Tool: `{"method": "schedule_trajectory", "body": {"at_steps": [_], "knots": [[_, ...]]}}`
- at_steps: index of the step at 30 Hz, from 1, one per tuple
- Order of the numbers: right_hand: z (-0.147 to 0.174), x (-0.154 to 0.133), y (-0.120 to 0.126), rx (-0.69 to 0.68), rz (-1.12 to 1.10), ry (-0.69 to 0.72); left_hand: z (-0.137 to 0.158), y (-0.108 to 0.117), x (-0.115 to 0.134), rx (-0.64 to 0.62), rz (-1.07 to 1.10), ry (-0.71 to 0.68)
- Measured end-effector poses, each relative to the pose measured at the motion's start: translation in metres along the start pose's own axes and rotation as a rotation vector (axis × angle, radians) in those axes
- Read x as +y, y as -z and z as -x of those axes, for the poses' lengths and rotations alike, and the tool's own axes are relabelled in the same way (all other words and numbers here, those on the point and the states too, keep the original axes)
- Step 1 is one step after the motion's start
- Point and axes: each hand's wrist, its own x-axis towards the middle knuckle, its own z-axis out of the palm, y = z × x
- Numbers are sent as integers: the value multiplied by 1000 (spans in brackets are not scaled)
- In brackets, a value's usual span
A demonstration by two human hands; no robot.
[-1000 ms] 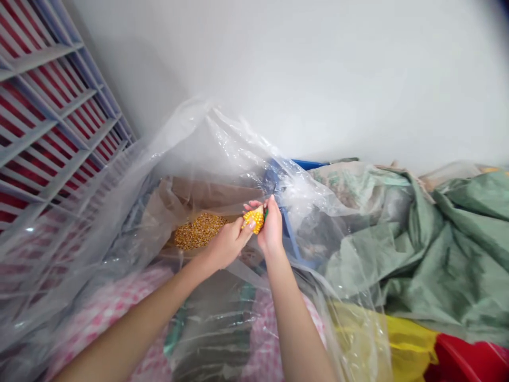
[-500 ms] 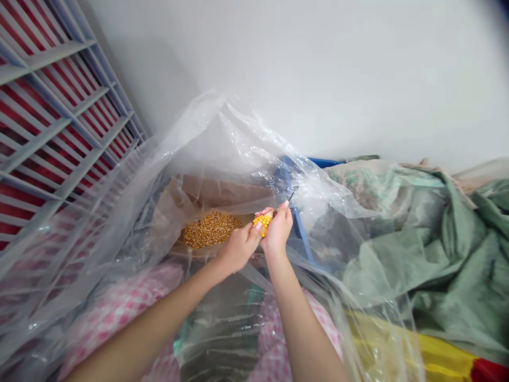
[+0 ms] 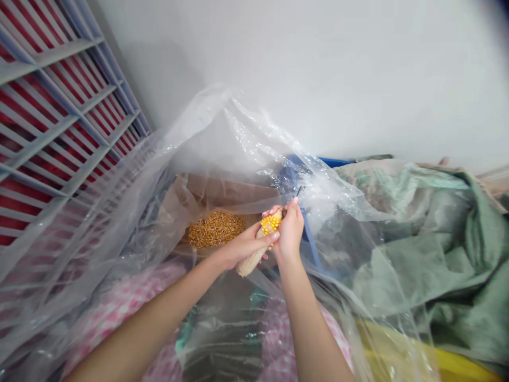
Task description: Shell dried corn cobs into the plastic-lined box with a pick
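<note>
My left hand [image 3: 246, 245] is closed around a corn cob [image 3: 251, 262], its thumb pressed across the front. The cob slants from lower left to upper right. Yellow kernels remain on its upper part, while the lower end is bare and pale. My right hand [image 3: 289, 231] is closed against the cob's upper right side. A thin dark rod [image 3: 299, 191] sticks out above the right thumb; the rest of it is hidden in the hand. Left of the hands, loose corn kernels [image 3: 217, 229] lie heaped in a brown-walled container [image 3: 234, 189].
Clear plastic sheeting [image 3: 207, 114] drapes around the container and over my pink checked clothing [image 3: 123, 313]. A slatted crate [image 3: 59, 122] stands left, before a white wall [image 3: 298, 69]. Green sacking [image 3: 457, 254] and yellow cloth [image 3: 449, 363] lie right, by a blue frame [image 3: 310, 239].
The bare lower length of the cob now shows below my left hand, where before mostly its kernelled part was visible. My left thumb has moved across the cob towards my right hand.
</note>
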Motion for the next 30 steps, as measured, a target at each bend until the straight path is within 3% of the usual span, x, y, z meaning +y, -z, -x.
{"method": "schedule_trajectory", "body": {"at_steps": [13, 20, 25, 30], "knots": [[0, 14, -2, 85, -98, -124, 5, -4, 7, 178, 31, 122], [-2, 5, -5, 43, -151, -270, 3, -2, 11, 140, 170, 147], [-6, 6, -3, 42, -207, -360, 7, -2, 17, 154, 142, 204], [-9, 7, -3, 55, -221, -404, 12, -3, 19, 114, 162, 168]]}}
